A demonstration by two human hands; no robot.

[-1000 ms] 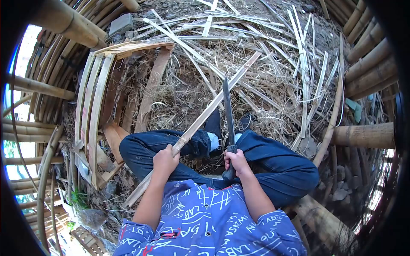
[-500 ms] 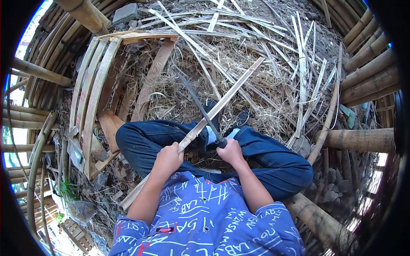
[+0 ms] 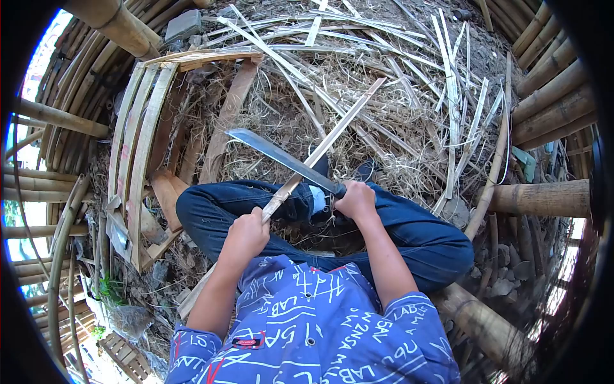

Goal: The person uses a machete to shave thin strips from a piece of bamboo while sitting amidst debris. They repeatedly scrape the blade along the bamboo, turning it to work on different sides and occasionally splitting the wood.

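My left hand is closed round the lower end of a split bamboo strip, which slants up and away to the right. A node shows on the strip a little above my fist. In my right hand is the dark handle of a machete. Its long blade points up and left, with the broad side showing, and crosses the strip just beyond the node. Both hands are over my crossed legs, which are in blue jeans.
Curly shavings and pale bamboo strips litter the ground ahead. A slatted wooden crate lies at the left. Thick bamboo poles stick in from the right, and another pole lies beside my right knee. A grey block sits at the back left.
The machete has swung left and flatter, its blade now turned broad side up across the strip. My right hand has shifted slightly right and up; my left hand has moved slightly left.
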